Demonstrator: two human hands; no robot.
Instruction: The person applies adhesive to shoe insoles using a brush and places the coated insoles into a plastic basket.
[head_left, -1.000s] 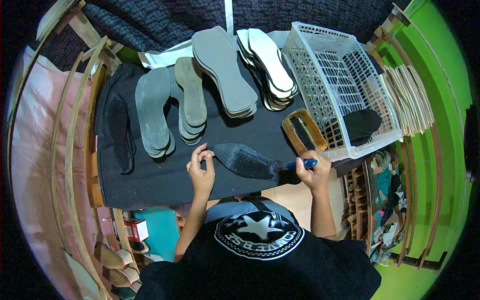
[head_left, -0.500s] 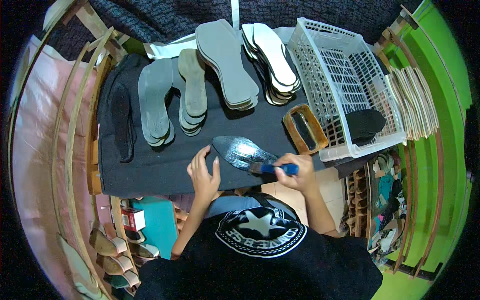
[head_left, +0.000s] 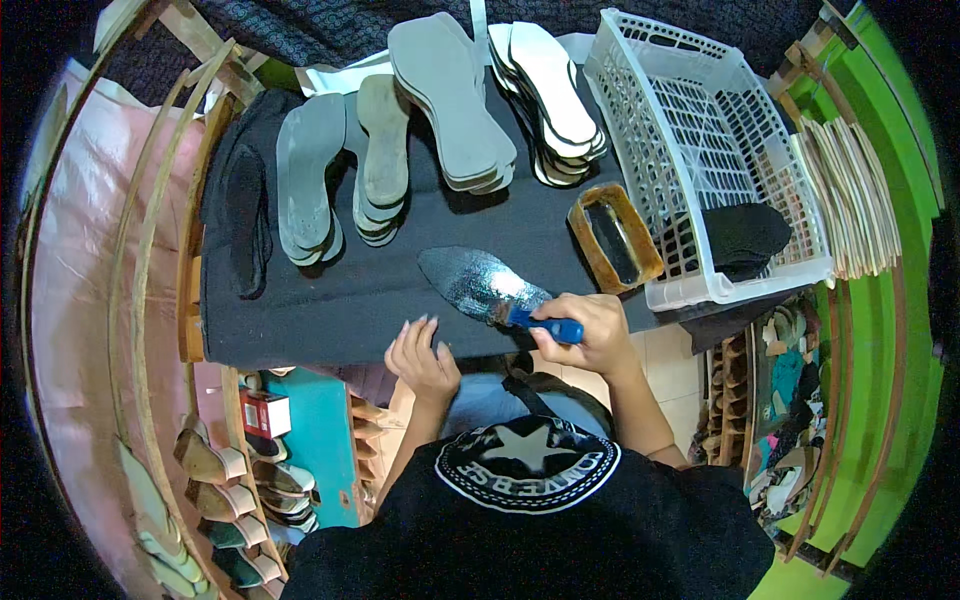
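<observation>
Dark sole-shaped piece [head_left: 465, 278], pointed-tipped, is gleaming silvery mid-frame | right fingers [head_left: 566, 307] are gripping blue brush [head_left: 521, 318] | left fingers [head_left: 419, 338] are curving loosely apart, empty

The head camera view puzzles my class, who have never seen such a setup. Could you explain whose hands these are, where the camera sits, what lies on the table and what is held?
There is no machine here: a person works with two bare hands. The camera is worn on the head and looks down; its wide lens bends straight edges.

The right hand holds a blue-handled brush, its bristle end at a shiny black shoe piece. The left hand holds nothing, near the table's front edge.

On the dark cloth lie grey soles, white soles, a brown box and a pale plastic crate.
</observation>
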